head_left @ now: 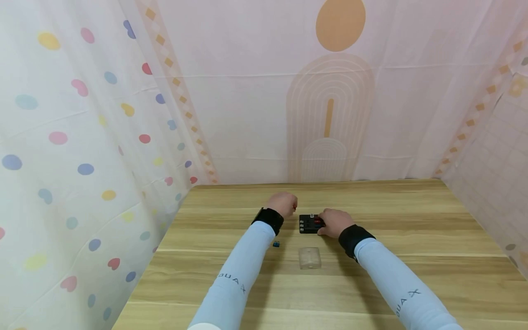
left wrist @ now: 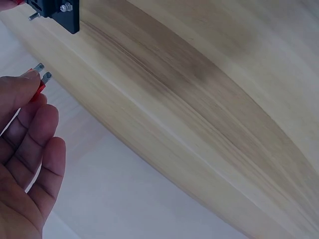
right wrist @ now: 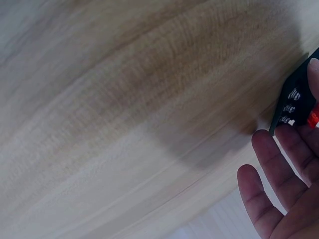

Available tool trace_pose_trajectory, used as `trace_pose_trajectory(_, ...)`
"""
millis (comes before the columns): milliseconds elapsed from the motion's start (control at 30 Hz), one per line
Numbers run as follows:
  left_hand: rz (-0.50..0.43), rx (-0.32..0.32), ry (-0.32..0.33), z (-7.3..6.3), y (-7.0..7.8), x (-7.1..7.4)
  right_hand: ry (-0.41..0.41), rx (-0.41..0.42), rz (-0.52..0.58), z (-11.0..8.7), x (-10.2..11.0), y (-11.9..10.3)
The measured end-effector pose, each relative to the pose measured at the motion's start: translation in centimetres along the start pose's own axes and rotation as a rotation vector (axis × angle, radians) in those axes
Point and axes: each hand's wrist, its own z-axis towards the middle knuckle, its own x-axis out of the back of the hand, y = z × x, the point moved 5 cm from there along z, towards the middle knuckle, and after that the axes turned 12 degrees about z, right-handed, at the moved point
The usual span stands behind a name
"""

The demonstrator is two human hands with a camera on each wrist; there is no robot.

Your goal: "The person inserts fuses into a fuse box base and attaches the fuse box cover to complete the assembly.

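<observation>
My left hand [head_left: 282, 204] pinches a red blade fuse [left wrist: 40, 90] between thumb and forefinger, its two metal prongs sticking out past the fingertips. Just to the right lies a black fuse block [head_left: 306, 225] with screw terminals down its side. My right hand [head_left: 337, 223] grips the right end of this block, thumb on the near side and fingers over the far side. A red fuse [right wrist: 313, 117] shows in the block close to the right fingers. The left hand's fuse is apart from the block, off its left far corner.
A clear plastic cover [head_left: 310, 258] lies on the wooden table [head_left: 396, 284] nearer than the block. Small blue fuses [head_left: 276, 244] sit beside the left forearm. Patterned curtains [head_left: 247, 114] hang behind the table and along its left side.
</observation>
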Motion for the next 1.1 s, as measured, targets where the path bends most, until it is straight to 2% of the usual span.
trace_pose_trajectory(433,0.029,-0.036,-0.01,0.7,1.5,0.3,0.008,0.003,-0.006,0.0,0.0,0.2)
trace_pose_trajectory(767,0.049,-0.074,0.019,0.9,2.9,0.7,0.035,0.037,0.0,-0.1,0.0,0.1)
trace_pose_trajectory(933,0.065,-0.074,0.008,1.3,3.4,0.4,0.042,0.044,0.012,0.0,-0.2,0.3)
trace_pose_trajectory(1100,0.066,-0.096,0.026,1.5,3.8,0.1,0.047,0.044,0.021,-0.1,0.1,0.1)
